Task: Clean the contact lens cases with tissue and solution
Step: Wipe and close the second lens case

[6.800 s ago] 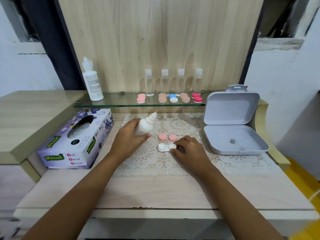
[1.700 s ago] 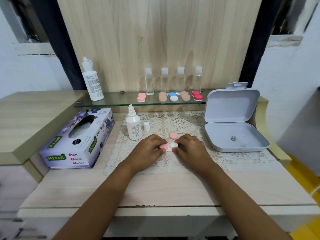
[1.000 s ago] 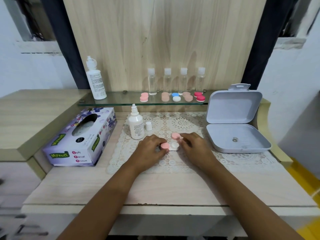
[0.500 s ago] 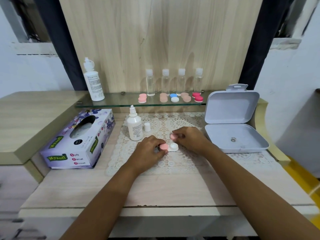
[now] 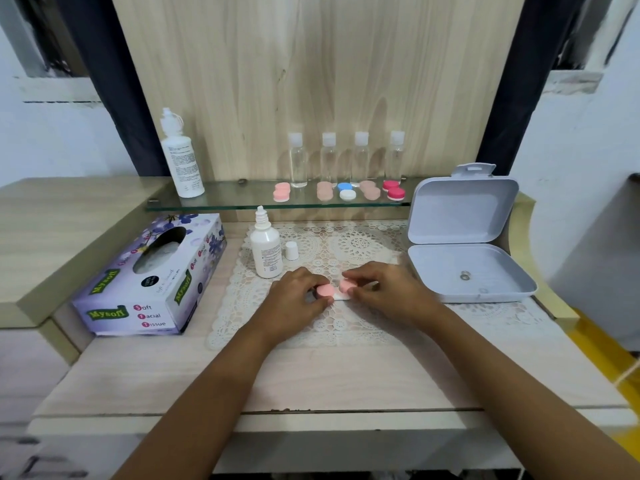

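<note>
Gripping round pink cap (image 5: 325, 291): left hand (image 5: 294, 301) | pinching second pink cap (image 5: 345, 285): right hand (image 5: 389, 294) | white case (image 5: 342, 297) on lace doily (image 5: 346, 325)

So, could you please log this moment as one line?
left hand grips left cap | right hand grips right cap | case on doily | bottle uncapped

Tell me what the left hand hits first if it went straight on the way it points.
The left hand points forward-right and grips one pink round plastic lid of the white lens case. Next in line, probably: the second pink lid, pinched by the right hand; depth unclear.
</note>
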Demonstrator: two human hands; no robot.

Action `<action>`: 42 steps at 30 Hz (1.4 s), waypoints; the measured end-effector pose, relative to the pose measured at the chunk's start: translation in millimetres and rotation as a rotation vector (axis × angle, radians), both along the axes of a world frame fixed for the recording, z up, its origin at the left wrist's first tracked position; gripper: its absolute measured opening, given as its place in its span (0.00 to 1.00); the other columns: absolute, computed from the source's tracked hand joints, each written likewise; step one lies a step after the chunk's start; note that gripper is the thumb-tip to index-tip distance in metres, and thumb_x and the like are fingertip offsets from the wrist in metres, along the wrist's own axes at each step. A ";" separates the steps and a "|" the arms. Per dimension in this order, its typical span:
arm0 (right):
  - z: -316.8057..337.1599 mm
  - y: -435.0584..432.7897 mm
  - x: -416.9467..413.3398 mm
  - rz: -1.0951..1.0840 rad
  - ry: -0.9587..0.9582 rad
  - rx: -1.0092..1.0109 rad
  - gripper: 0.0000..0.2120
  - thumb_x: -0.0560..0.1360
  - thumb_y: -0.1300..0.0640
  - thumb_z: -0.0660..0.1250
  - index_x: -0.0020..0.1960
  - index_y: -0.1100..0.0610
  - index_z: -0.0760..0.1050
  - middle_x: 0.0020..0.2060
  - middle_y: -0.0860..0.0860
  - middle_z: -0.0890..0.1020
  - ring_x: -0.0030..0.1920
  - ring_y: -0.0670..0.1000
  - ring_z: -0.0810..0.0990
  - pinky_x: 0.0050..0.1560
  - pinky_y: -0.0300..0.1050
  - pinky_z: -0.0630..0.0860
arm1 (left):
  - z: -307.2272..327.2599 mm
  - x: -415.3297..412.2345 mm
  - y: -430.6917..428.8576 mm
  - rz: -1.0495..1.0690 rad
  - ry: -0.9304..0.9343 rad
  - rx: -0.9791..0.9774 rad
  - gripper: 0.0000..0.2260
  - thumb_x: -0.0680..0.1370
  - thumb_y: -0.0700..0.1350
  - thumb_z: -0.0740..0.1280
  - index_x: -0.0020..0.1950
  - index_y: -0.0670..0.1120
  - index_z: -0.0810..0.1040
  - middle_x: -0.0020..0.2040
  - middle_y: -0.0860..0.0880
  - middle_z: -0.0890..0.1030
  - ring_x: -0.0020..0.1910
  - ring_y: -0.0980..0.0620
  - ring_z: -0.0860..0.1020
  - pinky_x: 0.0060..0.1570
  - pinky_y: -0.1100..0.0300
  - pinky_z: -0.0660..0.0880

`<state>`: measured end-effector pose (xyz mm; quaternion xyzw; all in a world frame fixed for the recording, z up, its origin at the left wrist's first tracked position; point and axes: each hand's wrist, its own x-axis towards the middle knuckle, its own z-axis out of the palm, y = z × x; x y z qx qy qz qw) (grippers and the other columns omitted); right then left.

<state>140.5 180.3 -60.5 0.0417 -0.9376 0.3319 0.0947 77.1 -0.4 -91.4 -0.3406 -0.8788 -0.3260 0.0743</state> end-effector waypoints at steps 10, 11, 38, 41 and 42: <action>-1.4 -4.5 -5.5 0.101 0.042 0.270 0.09 0.74 0.59 0.65 0.53 0.60 0.79 0.49 0.55 0.79 0.50 0.53 0.76 0.46 0.37 0.66 | -1.3 -0.3 -0.6 -0.018 0.025 0.004 0.10 0.74 0.48 0.69 0.54 0.49 0.80 0.44 0.56 0.74 0.47 0.55 0.72 0.52 0.54 0.70; -0.5 -4.7 -6.5 0.107 0.032 0.284 0.09 0.74 0.59 0.65 0.51 0.61 0.79 0.48 0.56 0.79 0.49 0.54 0.76 0.48 0.39 0.68 | -1.3 -0.2 -0.6 -0.016 0.025 0.003 0.10 0.74 0.48 0.69 0.54 0.49 0.80 0.44 0.56 0.74 0.48 0.55 0.72 0.53 0.54 0.70; -19.0 -7.4 -11.1 -0.003 0.107 0.109 0.11 0.71 0.57 0.70 0.53 0.58 0.79 0.43 0.50 0.75 0.45 0.49 0.75 0.41 0.28 0.64 | -1.3 -1.5 1.1 -0.027 0.022 0.003 0.09 0.74 0.48 0.70 0.54 0.49 0.80 0.45 0.56 0.74 0.48 0.55 0.72 0.53 0.53 0.71; -21.5 -7.5 -12.8 -0.016 0.116 0.079 0.11 0.70 0.56 0.72 0.51 0.59 0.79 0.41 0.49 0.74 0.42 0.47 0.74 0.40 0.26 0.65 | -1.0 -1.3 0.8 -0.031 0.023 0.009 0.09 0.74 0.48 0.70 0.53 0.49 0.80 0.45 0.56 0.74 0.47 0.56 0.72 0.52 0.53 0.71; -21.4 -7.5 -13.2 -0.019 0.116 0.070 0.12 0.69 0.56 0.73 0.50 0.59 0.79 0.41 0.50 0.74 0.42 0.47 0.74 0.40 0.26 0.65 | -0.8 -1.2 0.6 -0.032 0.022 0.008 0.10 0.74 0.48 0.70 0.53 0.49 0.80 0.45 0.56 0.74 0.47 0.56 0.72 0.52 0.53 0.71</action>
